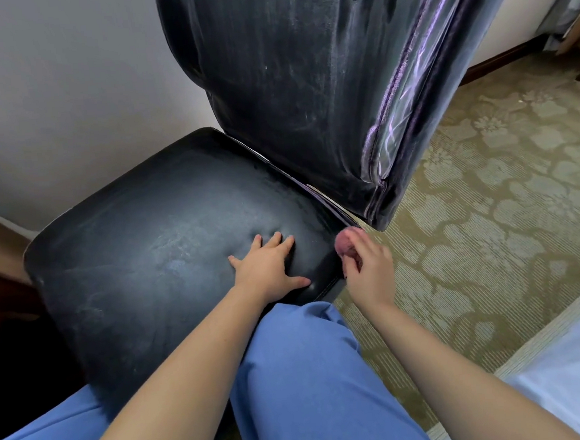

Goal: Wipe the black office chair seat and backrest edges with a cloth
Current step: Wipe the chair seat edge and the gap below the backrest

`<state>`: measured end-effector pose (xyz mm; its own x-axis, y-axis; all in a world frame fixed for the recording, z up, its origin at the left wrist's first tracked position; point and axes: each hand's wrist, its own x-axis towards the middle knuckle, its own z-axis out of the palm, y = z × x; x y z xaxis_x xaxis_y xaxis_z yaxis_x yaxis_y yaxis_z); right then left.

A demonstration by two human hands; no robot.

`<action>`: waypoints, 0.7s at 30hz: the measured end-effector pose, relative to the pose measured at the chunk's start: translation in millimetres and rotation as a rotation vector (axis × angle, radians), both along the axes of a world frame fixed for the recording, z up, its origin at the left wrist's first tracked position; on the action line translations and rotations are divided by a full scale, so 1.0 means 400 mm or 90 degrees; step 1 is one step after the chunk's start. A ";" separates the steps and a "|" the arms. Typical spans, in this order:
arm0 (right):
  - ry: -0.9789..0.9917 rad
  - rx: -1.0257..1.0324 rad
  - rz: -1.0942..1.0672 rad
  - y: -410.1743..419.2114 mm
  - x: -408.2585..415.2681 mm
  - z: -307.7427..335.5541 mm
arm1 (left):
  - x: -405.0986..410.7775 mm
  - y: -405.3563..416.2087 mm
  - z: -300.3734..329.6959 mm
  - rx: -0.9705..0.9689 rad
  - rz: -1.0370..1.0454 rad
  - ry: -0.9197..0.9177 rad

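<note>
Left hand [268,266] lies flat with fingers spread on the seat [138,230], steadying it. Right hand [364,269] pinches a wadded pink cloth [346,241] at the seat's back corner, just below the backrest [289,82]. Edge-wiping looks underway; next, I'd guess, along that seam.

**Operator body: bare arms, blue trousers**

Two bare forearms in view, no sleeves showing up to the frame edge. left hand [268,267] and right hand [367,271] both bare: no gloves, rings, watch or wristbands visible. Nails short, unpainted as far as can be told. Legs in plain mid-blue trousers [302,373], smooth matte fabric, loose fit, soft folds and creases over the knee. Second leg [46,439] in the same blue at lower left. No logos, seams or pockets visible. Feet out of view
</note>
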<state>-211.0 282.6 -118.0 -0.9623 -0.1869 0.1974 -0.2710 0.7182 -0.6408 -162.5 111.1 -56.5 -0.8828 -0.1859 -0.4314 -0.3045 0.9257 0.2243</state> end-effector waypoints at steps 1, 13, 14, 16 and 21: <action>0.013 0.005 0.020 -0.006 0.012 0.003 | 0.000 -0.001 -0.001 0.009 0.007 0.006; -0.126 -0.076 -0.127 0.014 -0.045 0.016 | -0.060 0.006 0.022 0.025 0.055 -0.060; -0.155 -0.089 -0.184 0.005 -0.048 0.022 | -0.067 0.009 0.023 0.011 0.055 -0.057; -0.161 -0.073 -0.194 -0.014 -0.023 0.032 | -0.086 0.016 0.014 -0.022 0.040 -0.055; -0.110 -0.032 -0.101 -0.002 0.056 0.021 | -0.119 0.029 -0.027 -0.078 0.009 -0.064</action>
